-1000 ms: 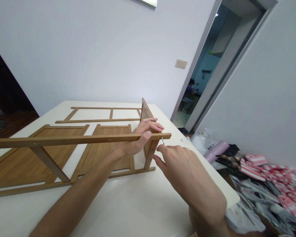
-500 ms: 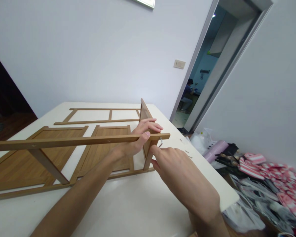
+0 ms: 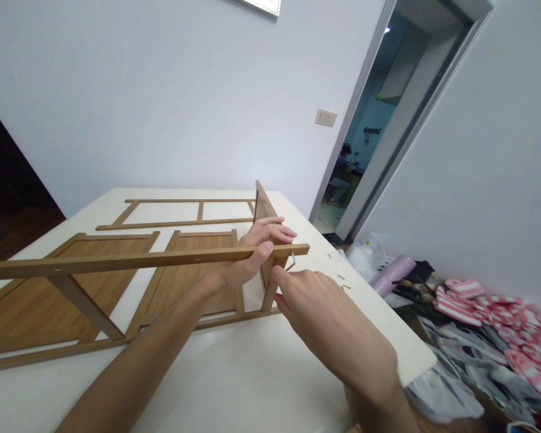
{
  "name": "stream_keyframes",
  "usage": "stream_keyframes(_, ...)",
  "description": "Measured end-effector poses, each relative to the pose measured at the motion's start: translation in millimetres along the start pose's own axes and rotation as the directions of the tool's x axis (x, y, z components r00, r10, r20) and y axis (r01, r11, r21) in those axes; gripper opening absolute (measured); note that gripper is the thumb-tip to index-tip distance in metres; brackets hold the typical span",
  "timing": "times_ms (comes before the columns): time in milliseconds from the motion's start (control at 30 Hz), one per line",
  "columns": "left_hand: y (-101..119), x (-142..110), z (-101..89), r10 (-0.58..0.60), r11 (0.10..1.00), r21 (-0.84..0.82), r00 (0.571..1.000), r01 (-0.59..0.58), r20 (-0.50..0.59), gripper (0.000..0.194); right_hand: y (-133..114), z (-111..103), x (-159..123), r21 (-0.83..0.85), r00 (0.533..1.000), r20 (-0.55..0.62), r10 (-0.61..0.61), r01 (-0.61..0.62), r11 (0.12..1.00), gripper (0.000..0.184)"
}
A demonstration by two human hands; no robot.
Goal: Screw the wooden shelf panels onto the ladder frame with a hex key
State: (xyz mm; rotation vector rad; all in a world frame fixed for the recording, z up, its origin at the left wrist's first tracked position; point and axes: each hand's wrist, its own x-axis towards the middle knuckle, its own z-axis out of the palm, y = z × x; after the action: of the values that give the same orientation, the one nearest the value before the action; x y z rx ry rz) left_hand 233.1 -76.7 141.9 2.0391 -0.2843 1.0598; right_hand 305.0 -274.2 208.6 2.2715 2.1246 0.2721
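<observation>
A wooden frame (image 3: 130, 260) stands on its long side on a white table (image 3: 234, 373). An upright slatted wooden panel (image 3: 265, 207) meets its right end. My left hand (image 3: 256, 249) grips the top rail near that corner, thumb on the near side and fingers spread over the panel. A bent metal hex key (image 3: 291, 261) sits at the rail's end by the joint. Closed beside it, my right hand (image 3: 313, 300) has its thumb and finger at the key's lower part, which the hand partly hides.
Two slatted panels (image 3: 207, 270) and a ladder-like wooden frame (image 3: 189, 224) lie flat behind. Several screws (image 3: 342, 282) rest on the table's right side. Bags and striped cloth (image 3: 491, 319) are piled beyond the right edge. A person (image 3: 341, 171) sits beyond the doorway.
The view has shifted very slightly. Both hands keep nearly the same place and grip, and the wooden parts stay as they were.
</observation>
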Motion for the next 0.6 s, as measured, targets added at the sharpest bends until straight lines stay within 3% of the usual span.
stream_keyframes(300,3.1,-0.8,0.7,-0.01,1.0,0.018,1.0,0.011,-0.007,0.039,7.8,-1.7,5.6,0.007,0.997,0.017,0.076,-0.076,0.997,0.015)
stream_keyframes(467,1.1,-0.2,1.0,0.002,1.0,0.016,1.0,-0.002,-0.007,0.04,7.3,-1.0,4.8,0.025,0.998,0.032,0.05,-0.051,0.998,0.01)
stream_keyframes(600,0.1,-0.5,0.9,-0.003,1.0,0.008,1.0,0.003,-0.011,0.039,6.4,0.2,1.4,0.021,1.0,0.003,0.021,-0.021,1.0,0.017)
